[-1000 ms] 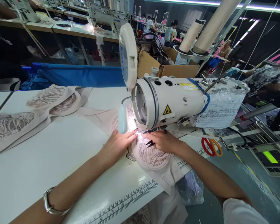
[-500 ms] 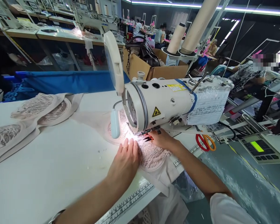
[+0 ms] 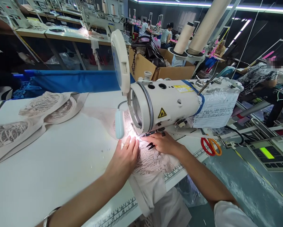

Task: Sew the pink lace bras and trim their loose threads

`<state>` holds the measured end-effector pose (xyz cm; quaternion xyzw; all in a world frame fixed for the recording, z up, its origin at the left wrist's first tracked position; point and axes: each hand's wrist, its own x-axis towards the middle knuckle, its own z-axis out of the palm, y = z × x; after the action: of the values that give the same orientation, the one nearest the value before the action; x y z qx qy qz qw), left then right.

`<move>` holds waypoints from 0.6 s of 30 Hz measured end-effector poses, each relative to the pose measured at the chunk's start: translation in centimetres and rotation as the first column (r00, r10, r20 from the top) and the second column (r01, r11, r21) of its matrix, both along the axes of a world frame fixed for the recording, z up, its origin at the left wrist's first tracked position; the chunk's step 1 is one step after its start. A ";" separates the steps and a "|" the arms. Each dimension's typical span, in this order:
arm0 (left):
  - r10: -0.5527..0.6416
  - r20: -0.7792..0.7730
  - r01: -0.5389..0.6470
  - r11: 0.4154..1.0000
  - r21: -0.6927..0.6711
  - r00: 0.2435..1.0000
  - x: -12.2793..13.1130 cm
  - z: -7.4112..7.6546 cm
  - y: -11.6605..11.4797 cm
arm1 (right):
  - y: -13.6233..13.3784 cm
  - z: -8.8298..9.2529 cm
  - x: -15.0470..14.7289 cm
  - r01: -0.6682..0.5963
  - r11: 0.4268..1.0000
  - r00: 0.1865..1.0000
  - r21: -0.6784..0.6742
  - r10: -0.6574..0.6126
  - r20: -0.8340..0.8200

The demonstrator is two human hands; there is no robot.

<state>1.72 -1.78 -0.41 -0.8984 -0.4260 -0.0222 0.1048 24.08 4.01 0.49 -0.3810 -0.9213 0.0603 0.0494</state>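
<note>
My left hand lies flat, fingers stretched out, on pale pink lace fabric just in front of the sewing machine's needle area. Tucked in my right hand is a pair of thread snips, its dark blades pointing left over the lace. The fingers of that hand reach under the head of the sewing machine, close to the fabric. A bright lamp shines where the fabric meets the needle, so the needle itself is hard to make out. The fabric's plain end hangs over the table's front edge.
More lace pieces lie at the table's left. Red-and-orange-handled scissors are at the right, near a control panel. Behind the machine stand a cardboard box with a black bag and thread cones. Several people sit further back.
The fabric by my hands has turned, its hanging end shifting left along the table edge. My left hand has moved slightly left. The view has shifted a little.
</note>
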 end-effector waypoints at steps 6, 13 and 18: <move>-0.068 0.107 0.066 0.998 0.025 0.992 -1.8 -0.3 1.5 | 0.0 -0.2 -0.3 -0.036 0.999 0.999 0.040 0.037 -0.037; -0.117 0.264 0.113 0.993 0.032 0.957 -3.0 0.7 3.1 | -0.2 -0.9 -0.6 -0.041 0.999 0.997 0.014 0.041 -0.066; -0.055 0.433 0.081 0.996 -0.042 0.900 -0.6 0.4 1.6 | 0.0 -1.8 -0.6 -0.041 0.999 0.993 -0.018 0.039 -0.113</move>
<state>1.07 -0.22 0.00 -0.8881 -0.4076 -0.2115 -0.0192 23.51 3.97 -1.34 -0.3589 -0.9238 0.0919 0.0963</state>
